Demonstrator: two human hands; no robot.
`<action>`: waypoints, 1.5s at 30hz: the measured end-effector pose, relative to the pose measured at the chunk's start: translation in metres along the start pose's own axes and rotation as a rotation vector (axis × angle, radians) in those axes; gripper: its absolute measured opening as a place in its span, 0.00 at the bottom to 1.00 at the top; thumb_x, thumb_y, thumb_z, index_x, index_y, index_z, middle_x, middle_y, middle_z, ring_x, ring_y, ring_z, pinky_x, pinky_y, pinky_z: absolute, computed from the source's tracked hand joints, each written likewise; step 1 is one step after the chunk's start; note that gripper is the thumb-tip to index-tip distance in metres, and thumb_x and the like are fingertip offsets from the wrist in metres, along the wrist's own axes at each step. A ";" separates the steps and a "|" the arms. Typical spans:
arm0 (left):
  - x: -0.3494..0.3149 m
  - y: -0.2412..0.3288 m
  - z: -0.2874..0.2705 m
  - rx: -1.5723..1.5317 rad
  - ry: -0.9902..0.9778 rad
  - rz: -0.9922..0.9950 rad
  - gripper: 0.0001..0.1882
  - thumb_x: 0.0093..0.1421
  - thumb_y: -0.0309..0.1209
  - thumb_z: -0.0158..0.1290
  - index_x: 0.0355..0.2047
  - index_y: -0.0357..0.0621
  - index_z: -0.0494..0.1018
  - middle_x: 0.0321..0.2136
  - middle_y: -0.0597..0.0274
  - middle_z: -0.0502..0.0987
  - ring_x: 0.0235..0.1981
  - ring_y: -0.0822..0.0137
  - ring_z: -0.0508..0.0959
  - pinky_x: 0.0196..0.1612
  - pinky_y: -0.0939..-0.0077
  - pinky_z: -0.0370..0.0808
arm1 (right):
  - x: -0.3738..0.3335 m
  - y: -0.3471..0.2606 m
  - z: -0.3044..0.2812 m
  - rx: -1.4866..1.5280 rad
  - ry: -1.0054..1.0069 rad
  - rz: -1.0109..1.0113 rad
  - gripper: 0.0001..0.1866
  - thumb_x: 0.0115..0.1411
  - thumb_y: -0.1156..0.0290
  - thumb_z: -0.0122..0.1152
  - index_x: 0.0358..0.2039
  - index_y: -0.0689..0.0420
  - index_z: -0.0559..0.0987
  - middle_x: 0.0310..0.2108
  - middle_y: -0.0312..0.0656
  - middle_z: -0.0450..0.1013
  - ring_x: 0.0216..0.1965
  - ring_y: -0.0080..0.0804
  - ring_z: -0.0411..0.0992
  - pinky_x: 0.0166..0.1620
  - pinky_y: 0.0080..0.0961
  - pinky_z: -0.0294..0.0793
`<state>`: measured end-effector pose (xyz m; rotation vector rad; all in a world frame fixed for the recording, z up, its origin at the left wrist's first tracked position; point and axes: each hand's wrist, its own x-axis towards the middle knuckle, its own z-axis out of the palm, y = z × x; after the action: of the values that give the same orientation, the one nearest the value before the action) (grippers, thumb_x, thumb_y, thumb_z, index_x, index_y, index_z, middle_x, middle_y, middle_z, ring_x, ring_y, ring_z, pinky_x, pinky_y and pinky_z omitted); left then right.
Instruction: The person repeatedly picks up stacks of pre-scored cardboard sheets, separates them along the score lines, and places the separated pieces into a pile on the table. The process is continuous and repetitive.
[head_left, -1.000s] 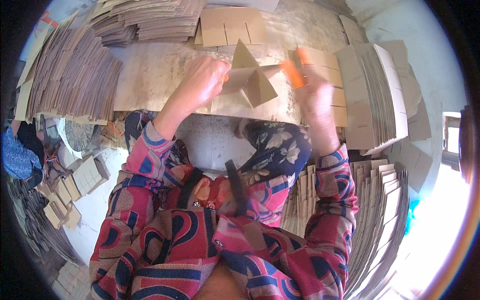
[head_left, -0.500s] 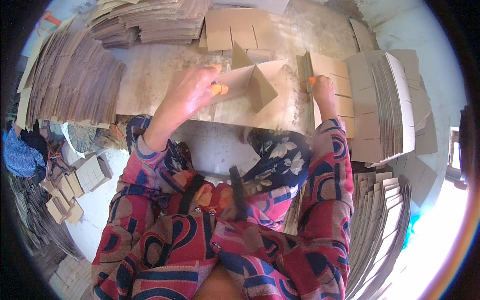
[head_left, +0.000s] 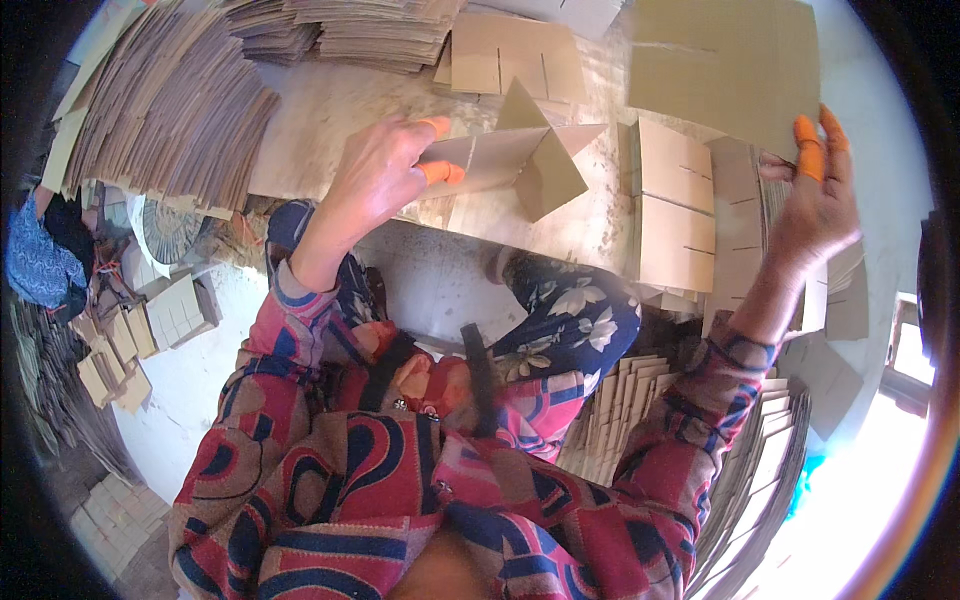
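Note:
Orange finger covers sit on fingers of both my hands. My left hand [head_left: 385, 170] is closed on one end of a cardboard divider [head_left: 490, 160], a long strip with a crossing piece [head_left: 553, 177] slotted upright through its far part. It stands over the worktable, near its front edge. At the right, my right hand [head_left: 815, 205] is raised and pinches the lower right corner of a flat cardboard sheet [head_left: 725, 70]. A slit shows near the sheet's left side. Below it lies a stack of slotted cardboard pieces [head_left: 675, 240].
Thick cardboard stacks [head_left: 170, 110] line the table's left and back. A slotted piece [head_left: 515, 55] lies at the back middle. More upright cardboard [head_left: 750, 480] stands at the lower right. The pale tabletop [head_left: 320, 130] ends just before my knees.
My right hand has moved from the slotted stack up and to the right, and now holds a cardboard sheet. My left hand keeps hold of the divider, with little movement.

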<state>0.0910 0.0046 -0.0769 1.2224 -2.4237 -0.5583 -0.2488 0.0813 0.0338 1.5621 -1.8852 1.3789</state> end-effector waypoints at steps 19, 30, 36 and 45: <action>0.009 -0.026 0.046 -0.071 0.182 0.214 0.04 0.47 0.30 0.58 0.24 0.47 0.79 0.21 0.52 0.77 0.24 0.53 0.78 0.28 0.62 0.74 | -0.039 -0.089 0.042 0.237 -0.748 0.034 0.17 0.58 0.76 0.62 0.49 0.63 0.77 0.19 0.37 0.68 0.17 0.17 0.64 0.21 0.21 0.65; 0.009 -0.022 0.041 -0.226 0.430 0.330 0.03 0.44 0.24 0.54 0.19 0.39 0.71 0.16 0.48 0.71 0.22 0.48 0.75 0.23 0.59 0.69 | -0.072 -0.089 0.076 0.203 -0.965 -0.048 0.23 0.58 0.78 0.60 0.55 0.66 0.72 0.20 0.44 0.71 0.14 0.24 0.68 0.19 0.24 0.66; 0.007 -0.006 0.051 -0.212 0.427 0.328 0.05 0.46 0.25 0.53 0.18 0.39 0.69 0.16 0.49 0.71 0.21 0.48 0.74 0.22 0.58 0.67 | -0.098 -0.075 0.088 0.172 -1.026 -0.403 0.24 0.55 0.79 0.62 0.54 0.65 0.71 0.20 0.45 0.69 0.18 0.27 0.68 0.22 0.27 0.67; -0.006 -0.001 0.047 -0.247 0.385 0.180 0.21 0.49 0.27 0.55 0.45 0.40 0.66 0.38 0.50 0.73 0.43 0.51 0.71 0.40 0.58 0.68 | -0.089 -0.068 0.086 -0.242 -0.591 -0.393 0.36 0.56 0.49 0.64 0.52 0.68 0.71 0.42 0.62 0.74 0.44 0.56 0.74 0.45 0.43 0.72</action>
<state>0.0720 0.0178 -0.1183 0.9027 -2.0448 -0.4984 -0.1307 0.0656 -0.0425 2.2127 -1.7978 0.5318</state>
